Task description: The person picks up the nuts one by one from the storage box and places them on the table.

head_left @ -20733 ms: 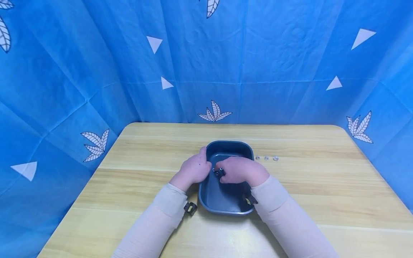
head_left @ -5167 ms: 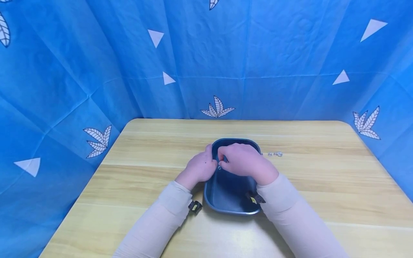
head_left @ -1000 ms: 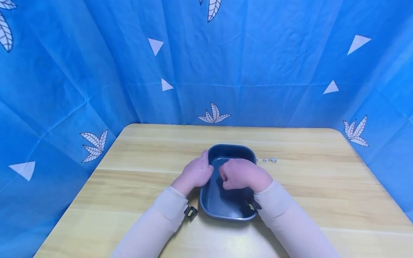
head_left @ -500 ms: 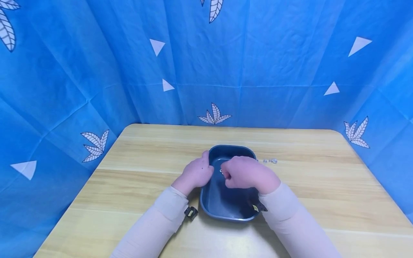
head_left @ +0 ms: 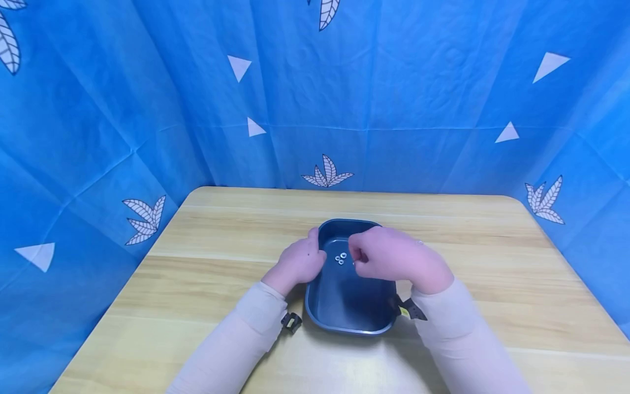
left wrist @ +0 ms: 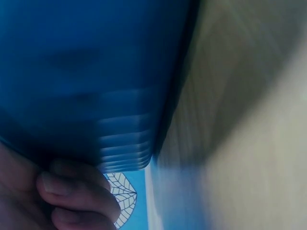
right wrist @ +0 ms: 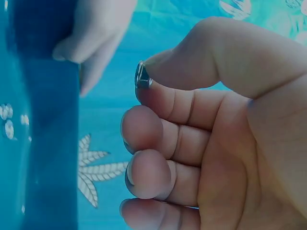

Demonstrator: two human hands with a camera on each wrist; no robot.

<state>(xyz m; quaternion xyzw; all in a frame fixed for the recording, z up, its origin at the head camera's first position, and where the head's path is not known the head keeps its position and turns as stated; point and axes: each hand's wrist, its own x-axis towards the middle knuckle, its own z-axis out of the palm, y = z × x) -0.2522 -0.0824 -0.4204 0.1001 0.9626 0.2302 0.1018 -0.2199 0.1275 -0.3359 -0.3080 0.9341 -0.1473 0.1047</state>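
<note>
A dark blue rectangular tray (head_left: 322, 306) stands on the table in the head view. My left hand (head_left: 299, 261) grips its left rim; in the left wrist view the curled fingers (left wrist: 76, 191) lie against the tray's ribbed outer wall. My right hand (head_left: 391, 256) is over the tray's right side. In the right wrist view its thumb and index finger pinch a small shiny metal nut (right wrist: 142, 75), the other fingers curled toward the palm. Several small silver nuts (head_left: 340, 262) lie together on the tray floor, left of my right hand.
Right of the tray, a small shiny piece (head_left: 420, 242) peeks out behind my right hand, which hides the rest of that row. The wooden table (head_left: 492, 306) backs onto a blue patterned curtain (head_left: 418, 98). A black wrist device (head_left: 291, 323) sits by the left cuff.
My right hand has moved right and slightly up from the tray's middle, uncovering the nuts on its floor and covering most of the row on the table. My left hand stays on the rim.
</note>
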